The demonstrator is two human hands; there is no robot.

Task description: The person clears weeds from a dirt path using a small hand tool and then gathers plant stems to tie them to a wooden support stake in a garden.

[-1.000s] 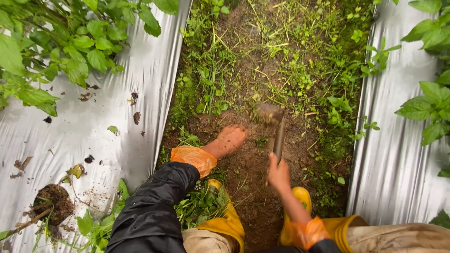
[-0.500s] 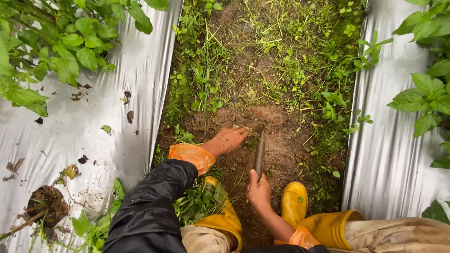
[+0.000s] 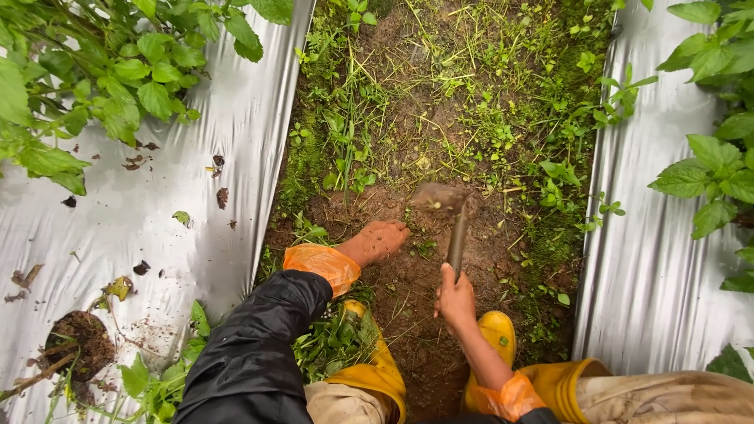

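Observation:
My right hand (image 3: 455,298) grips the handle of a small hand hoe (image 3: 453,224), whose blade is lifted and blurred above the bare brown soil (image 3: 408,290) of the furrow. My left hand (image 3: 380,239), muddy and palm down with fingers together, rests on the soil just left of the hoe's blade. Low weeds and grass (image 3: 345,149) grow ahead of both hands. A pile of pulled green weeds (image 3: 334,341) lies below my left forearm, next to my yellow boot (image 3: 377,369).
Silver plastic mulch covers the raised beds on the left (image 3: 157,212) and right (image 3: 652,259). Leafy green plants (image 3: 102,71) overhang both beds. A planting hole with dark soil (image 3: 75,345) sits at lower left. My other yellow boot (image 3: 499,334) stands under my right wrist.
The hoe went down into the soil beside my left hand, then came back up; its blade is now raised again. My left hand stayed on the ground.

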